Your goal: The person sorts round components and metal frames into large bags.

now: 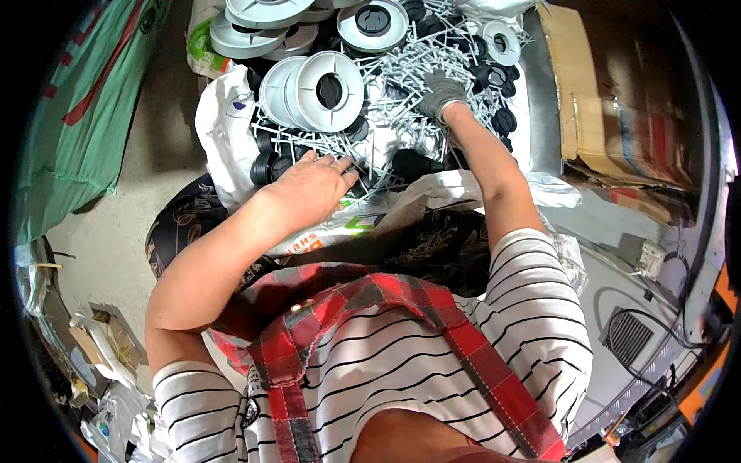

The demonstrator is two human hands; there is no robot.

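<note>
My bare left hand (315,185) lies palm down at the near left side of the pile, fingers stretched over thin rods and black ribbed round parts (264,168). It grips nothing that I can see. In a grey glove, my right hand (443,94) reaches into the heap of pale grey rods (397,89). Its fingertips are lost among the rods, so any hold is hidden. Just beyond my left hand, pale grey discs (329,92) with black centres stand tilted against each other. A black funnel-shaped part (415,163) rests between my hands.
More pale discs (372,25) are stacked at the far side. Black round caps (503,121) lie along the right of the heap. White plastic sacking (224,127) surrounds the pile. Cardboard boxes (610,116) stand at the right, a green sack (85,131) at the left.
</note>
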